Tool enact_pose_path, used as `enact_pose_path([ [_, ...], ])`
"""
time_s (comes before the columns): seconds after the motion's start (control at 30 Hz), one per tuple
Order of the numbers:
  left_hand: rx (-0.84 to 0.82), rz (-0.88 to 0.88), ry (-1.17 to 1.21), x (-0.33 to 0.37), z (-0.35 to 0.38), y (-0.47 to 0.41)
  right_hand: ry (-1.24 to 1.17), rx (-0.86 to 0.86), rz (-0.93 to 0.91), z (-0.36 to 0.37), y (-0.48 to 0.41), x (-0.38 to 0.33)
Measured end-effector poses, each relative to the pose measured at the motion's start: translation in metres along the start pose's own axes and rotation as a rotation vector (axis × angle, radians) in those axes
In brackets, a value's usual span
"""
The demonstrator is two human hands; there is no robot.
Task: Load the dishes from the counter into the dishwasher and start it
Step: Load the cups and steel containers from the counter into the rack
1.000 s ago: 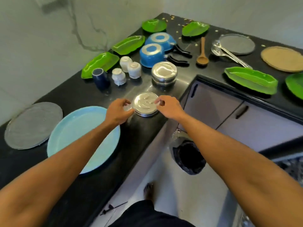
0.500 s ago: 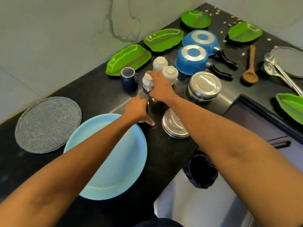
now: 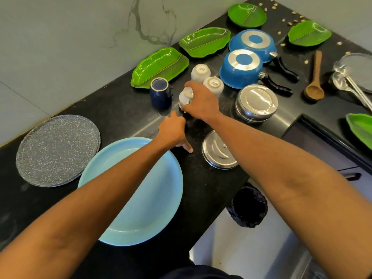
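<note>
A person's right hand [image 3: 201, 105] closes its grip from above around a small white cup [image 3: 185, 96] on the black desk [image 3: 120, 111], just beside a dark blue cup [image 3: 160, 92]. The left hand [image 3: 173, 130] rests with curled fingers at the far rim of a pale blue plate [image 3: 141, 198]; whether its grip holds anything cannot be told. A steel lid [image 3: 217, 152] lies near it, partly under the right forearm

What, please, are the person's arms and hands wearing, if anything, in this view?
The left hand and right hand are bare: no gloves, rings, watch or bracelet. Both forearms are uncovered up to the frame edge, with no sleeve in view. A dark garment shows at the bottom edge.
</note>
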State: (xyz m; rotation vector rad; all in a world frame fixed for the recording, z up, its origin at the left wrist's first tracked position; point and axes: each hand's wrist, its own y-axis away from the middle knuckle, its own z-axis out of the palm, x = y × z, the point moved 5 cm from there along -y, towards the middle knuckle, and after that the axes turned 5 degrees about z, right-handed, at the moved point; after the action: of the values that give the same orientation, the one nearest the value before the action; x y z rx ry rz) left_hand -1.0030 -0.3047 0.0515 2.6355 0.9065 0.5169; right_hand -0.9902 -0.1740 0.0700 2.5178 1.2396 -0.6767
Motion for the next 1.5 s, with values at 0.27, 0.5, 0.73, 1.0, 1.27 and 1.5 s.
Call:
enact_pose_path([
  [0.27, 0.019, 0.011, -0.027, 0.005, -0.007, 0.011, -0.001, 0.088, -0.045, -0.059, 0.055, 0.027],
  [0.5, -0.016, -0.027, -0.007, 0.004, -0.004, 0.014, -0.015, 0.156, 0.074, -0.111, 0.139, 0.093],
  [0.73, 0.340, 0.001, 0.120, 0.070, -0.016, 0.081, -0.028, 0.236, 0.266, -0.148, 0.265, 0.186],
  [1.0, 0.343, 0.375, 0.150, 0.237, 0.089, 0.152, -0.048, 0.295, 0.409, -0.174, 0.446, 0.289],
  [1.27, 0.070, 0.786, -0.009, 0.439, 0.237, 0.223, -0.089, 0.413, 0.748, -0.211, 0.644, 0.409],
  [1.5, -0.203, 1.122, -0.015, 0.577, 0.324, 0.269, -0.179, 0.534, 1.041, -0.213, 0.769, 0.494],
])
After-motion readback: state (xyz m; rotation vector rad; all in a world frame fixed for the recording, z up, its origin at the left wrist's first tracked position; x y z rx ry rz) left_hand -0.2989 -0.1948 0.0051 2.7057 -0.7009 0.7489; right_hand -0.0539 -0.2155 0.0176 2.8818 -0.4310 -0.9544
